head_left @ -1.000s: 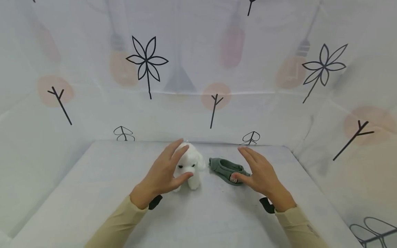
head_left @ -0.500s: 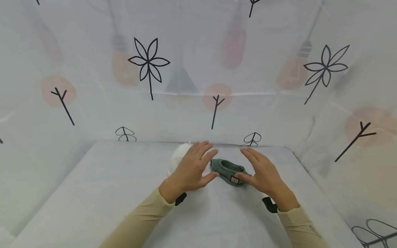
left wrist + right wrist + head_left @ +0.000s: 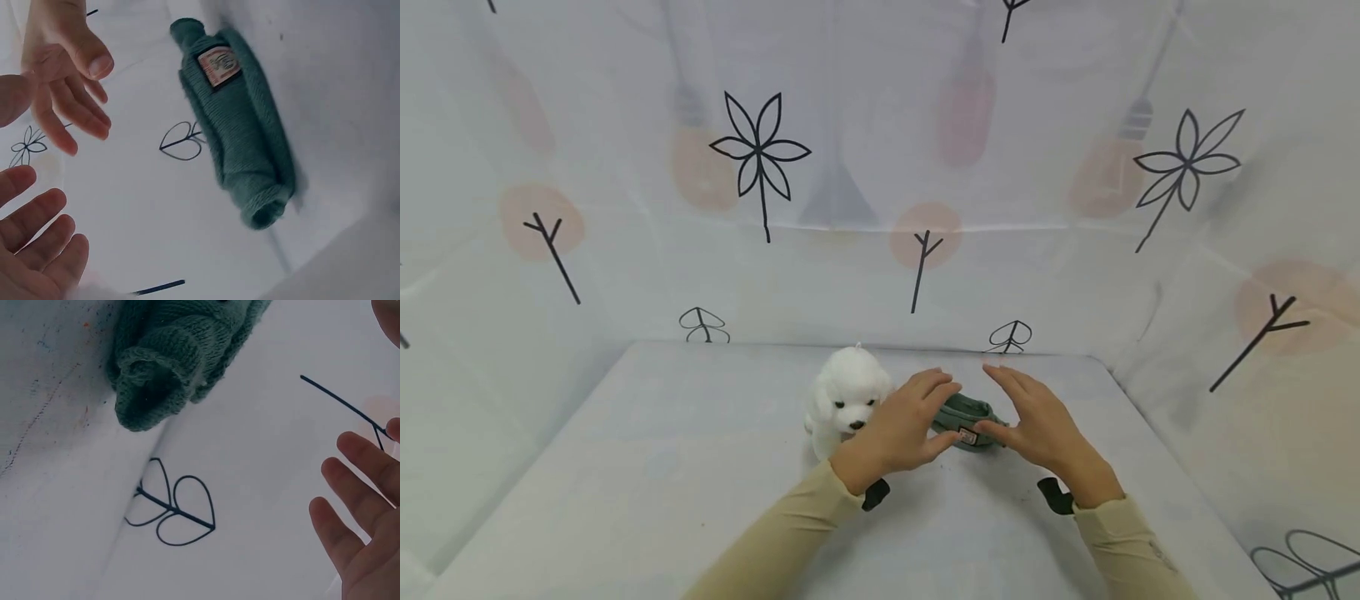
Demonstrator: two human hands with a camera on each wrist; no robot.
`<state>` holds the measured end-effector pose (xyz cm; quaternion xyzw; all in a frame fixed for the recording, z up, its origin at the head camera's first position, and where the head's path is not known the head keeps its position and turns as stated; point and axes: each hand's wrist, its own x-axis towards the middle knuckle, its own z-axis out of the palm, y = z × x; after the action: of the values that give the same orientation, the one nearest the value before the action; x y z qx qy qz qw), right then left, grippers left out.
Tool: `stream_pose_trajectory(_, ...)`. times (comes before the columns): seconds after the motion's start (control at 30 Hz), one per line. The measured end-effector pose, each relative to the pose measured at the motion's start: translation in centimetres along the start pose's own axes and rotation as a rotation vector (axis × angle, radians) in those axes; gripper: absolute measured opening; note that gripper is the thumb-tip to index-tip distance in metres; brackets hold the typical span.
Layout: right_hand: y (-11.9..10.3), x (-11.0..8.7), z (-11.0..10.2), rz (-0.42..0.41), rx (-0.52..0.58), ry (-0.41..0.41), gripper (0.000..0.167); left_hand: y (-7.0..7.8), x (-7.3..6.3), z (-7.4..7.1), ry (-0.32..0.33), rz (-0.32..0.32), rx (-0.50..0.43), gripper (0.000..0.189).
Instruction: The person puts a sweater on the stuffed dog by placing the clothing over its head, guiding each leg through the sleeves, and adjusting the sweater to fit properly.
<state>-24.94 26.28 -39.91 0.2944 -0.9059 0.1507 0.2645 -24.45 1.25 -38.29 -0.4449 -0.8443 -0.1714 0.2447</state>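
A small green knitted garment (image 3: 964, 410) with a square label lies on the table between my two hands. In the left wrist view the whole garment (image 3: 237, 125) shows, with a tube-like opening at each end. My left hand (image 3: 904, 423) hovers at its left side, fingers apart and relaxed, touching nothing that I can see. On the other side my right hand (image 3: 1043, 425) is held with straight fingers and the thumb out, in front of the garment's right end. Behind my left wrist sits a white plush dog (image 3: 850, 390), its lower front partly hidden by that hand.
The white-covered table (image 3: 647, 467) reaches back to a patterned cloth wall (image 3: 835, 275). More of this cloth hangs at both sides. A black strap piece (image 3: 876, 495) sits at my left wrist, another (image 3: 1056, 497) at my right.
My left hand has moved right, passing in front of the plush dog to the green garment. The right hand has stayed nearly still. Dog and garment have not visibly moved on the table.
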Motion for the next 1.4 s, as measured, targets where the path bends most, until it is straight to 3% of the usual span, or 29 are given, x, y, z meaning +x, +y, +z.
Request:
stream_pose_trajectory(0.1, 0.2, -0.2, 0.2, 0.016, 0.02, -0.021, 0.086, 0.2, 0.0, 0.8, -0.029, -0.032, -0.012, 0.059)
stream_pose_trajectory(0.3, 0.5, -0.5, 0.6, 0.05, 0.047, -0.072, 0.082, 0.2, 0.3, 2.6, -0.047, -0.117, -0.123, 0.056)
stream_pose_trajectory(0.4, 0.6, -0.6, 1.0, 0.069, 0.051, -0.102, 0.079, 0.1, 0.5, 3.4, -0.064, -0.189, -0.156, 0.054)
stream_pose_trajectory(0.63, 0.4, -0.6, 1.7, 0.15, 0.085, -0.184, 0.073, -0.4, 0.9, 4.9, -0.179, -0.359, -0.248, 0.057)
stream_pose_trajectory(0.73, 0.4, -0.4, 1.9, 0.169, 0.127, -0.213, 0.07, -0.9, 1.2, 5.5, -0.189, -0.401, -0.296, 0.058)
stream_pose_trajectory(1.0, 0.8, -0.6, 3.0, 0.264, 0.269, -0.32, 0.062, -1.6, 1.4, 7.0, -0.277, -0.408, -0.287, 0.057)
stream_pose_trajectory(1.2, 0.8, -0.7, 3.5, 0.23, 0.258, -0.33, 0.053, -1.5, 1.6, 7.5, -0.326, -0.386, -0.256, 0.054)
stream_pose_trajectory(1.4, 1.0, -0.6, 3.5, 0.235, 0.261, -0.368, 0.049, -1.6, 1.9, 7.7, -0.365, -0.41, -0.246, 0.053)
